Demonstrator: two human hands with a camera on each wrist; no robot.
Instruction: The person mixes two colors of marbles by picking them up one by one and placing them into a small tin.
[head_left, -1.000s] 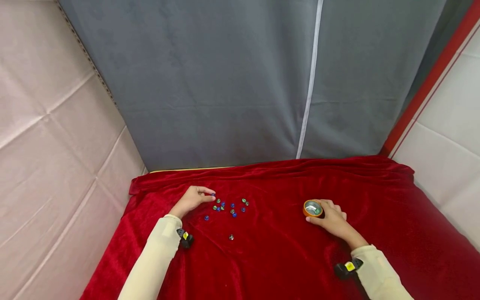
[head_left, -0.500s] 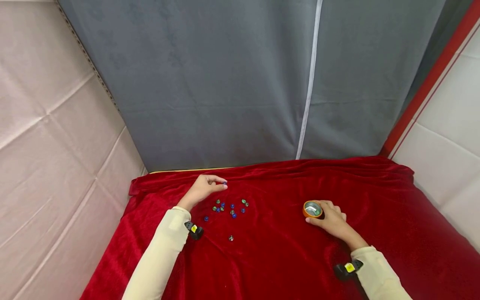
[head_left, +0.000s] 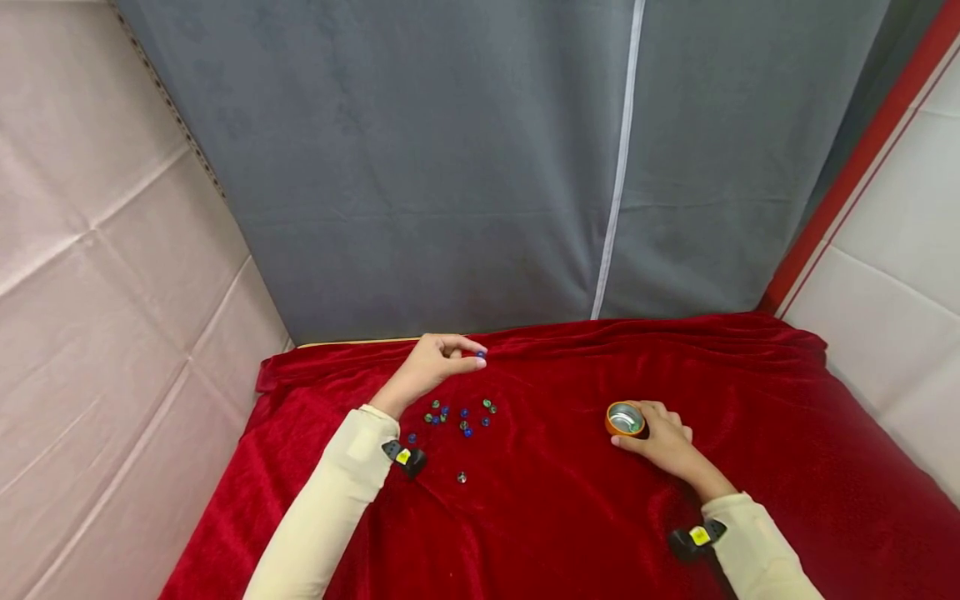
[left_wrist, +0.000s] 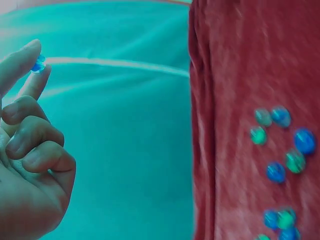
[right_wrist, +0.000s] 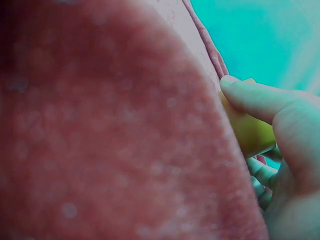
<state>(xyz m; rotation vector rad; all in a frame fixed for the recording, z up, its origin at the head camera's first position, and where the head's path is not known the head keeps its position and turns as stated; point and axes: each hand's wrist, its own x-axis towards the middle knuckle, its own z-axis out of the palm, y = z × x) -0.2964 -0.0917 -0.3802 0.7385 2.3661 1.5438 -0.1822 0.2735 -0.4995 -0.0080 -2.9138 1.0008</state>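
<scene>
Between thumb and index finger, my left hand [head_left: 431,364] pinches a blue glass marble [left_wrist: 38,64], raised above the far part of the red cloth. The other three fingers are curled toward the palm in the left wrist view. My right hand [head_left: 663,435] grips a small round orange tin [head_left: 613,427] from its right side, thumb at the near wall. The tin's mouth faces up, its inside is silvery, and something greenish lies at the bottom. In the right wrist view the tin [right_wrist: 250,131] looks yellow and is partly covered by the thumb and the cloth.
Several blue and green marbles [head_left: 465,412] lie scattered on the red velvet cloth [head_left: 555,500], left of the tin. One clear marble [head_left: 462,477] sits apart, nearer me. A grey curtain [head_left: 450,167] hangs behind; pale walls [head_left: 112,292] flank the sides.
My left hand has lifted the blue marble from the group's far left and carried it up and to the right. The right hand and the tin stay in place.
</scene>
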